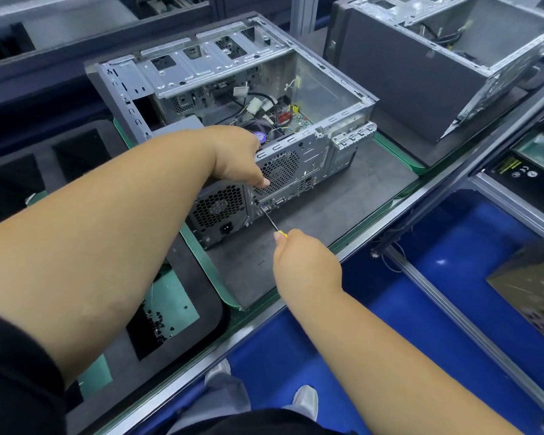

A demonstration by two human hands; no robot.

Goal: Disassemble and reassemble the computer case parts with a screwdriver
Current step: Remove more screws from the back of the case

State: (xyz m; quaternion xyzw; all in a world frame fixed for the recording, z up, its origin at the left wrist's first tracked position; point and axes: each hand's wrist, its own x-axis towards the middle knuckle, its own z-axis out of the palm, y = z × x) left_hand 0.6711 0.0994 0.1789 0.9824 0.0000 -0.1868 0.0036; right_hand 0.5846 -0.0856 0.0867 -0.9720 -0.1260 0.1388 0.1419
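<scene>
well, at far left a foam tray on the counter holds small dark screws. your left hand rests over the top rear edge of the open computer case, thumb down on its fan grille (the other fingers are hidden inside the case). lower right of it, your right hand grips the yellow-handled screwdriver, its tip at the case's rear panel. a second case stands well apart, far right.
</scene>
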